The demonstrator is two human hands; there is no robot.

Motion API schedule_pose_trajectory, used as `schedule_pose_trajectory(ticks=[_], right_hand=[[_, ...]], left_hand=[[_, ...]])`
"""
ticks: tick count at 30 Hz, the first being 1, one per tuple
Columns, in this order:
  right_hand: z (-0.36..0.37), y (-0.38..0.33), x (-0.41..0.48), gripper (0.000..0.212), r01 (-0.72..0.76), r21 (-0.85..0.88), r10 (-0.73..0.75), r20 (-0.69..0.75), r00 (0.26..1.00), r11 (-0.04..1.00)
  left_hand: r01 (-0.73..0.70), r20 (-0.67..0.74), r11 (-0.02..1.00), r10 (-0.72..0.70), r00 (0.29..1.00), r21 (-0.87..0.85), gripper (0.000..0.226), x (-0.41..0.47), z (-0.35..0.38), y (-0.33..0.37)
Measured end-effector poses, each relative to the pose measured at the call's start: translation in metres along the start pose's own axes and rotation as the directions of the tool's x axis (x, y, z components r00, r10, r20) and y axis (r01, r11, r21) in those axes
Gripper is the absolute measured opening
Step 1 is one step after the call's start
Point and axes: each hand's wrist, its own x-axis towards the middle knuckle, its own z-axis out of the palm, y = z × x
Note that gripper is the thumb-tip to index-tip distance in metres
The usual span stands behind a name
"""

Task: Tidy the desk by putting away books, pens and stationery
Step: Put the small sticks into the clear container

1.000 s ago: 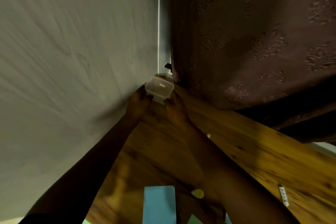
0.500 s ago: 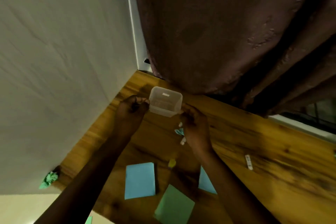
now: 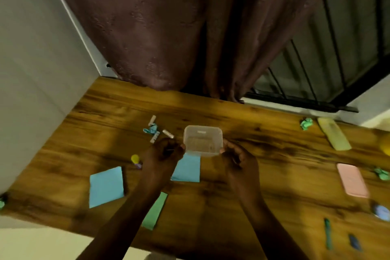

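Note:
A small clear plastic container (image 3: 203,140) is held over the middle of the wooden desk (image 3: 263,173), its open top toward me. My left hand (image 3: 163,155) grips its left side and my right hand (image 3: 239,159) grips its right side. It looks empty. Beneath and beside it lie blue paper squares (image 3: 106,186) (image 3: 187,168) and a green one (image 3: 155,210). Small white sticks and a crumpled teal scrap (image 3: 152,129) lie just left of the container. A yellow-capped item (image 3: 135,159) sits by my left wrist.
A yellow case (image 3: 334,136) and a pink case (image 3: 352,179) lie on the right. Crumpled green paper balls (image 3: 306,123) (image 3: 381,173), a green pen (image 3: 327,233), a small blue object (image 3: 354,241) and a round blue thing (image 3: 381,212) are scattered right. A brown curtain (image 3: 168,27) hangs behind; a wall stands left.
Both hands carried the container away from the back left corner by the wall toward the desk's middle. The view swung right, showing more of the desk.

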Motion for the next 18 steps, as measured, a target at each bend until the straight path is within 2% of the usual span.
schedule_pose_trajectory(ticks=[3,6,9,18], right_hand=[[-0.033,0.025,-0.017,0.033,-0.056,-0.008,0.056,-0.054,0.997,0.998],[-0.059,0.046,-0.028,0.03,-0.095,-0.047,0.092,-0.073,0.993,0.994],[-0.079,0.066,-0.032,0.027,-0.119,-0.057,0.114,-0.082,0.99,0.991],[-0.099,0.095,-0.036,0.025,-0.172,-0.069,0.167,-0.069,0.983,0.983]], left_hand=[[0.022,0.049,0.999,-0.023,0.999,0.035,0.005,-0.02,0.034,-0.01],[0.039,0.083,0.993,-0.048,0.995,0.111,0.009,-0.035,0.059,-0.018],[-0.009,0.132,0.981,-0.017,0.991,0.194,0.014,-0.046,0.078,-0.025],[0.059,0.161,0.978,-0.092,0.983,0.2,0.012,-0.058,0.101,-0.03]])
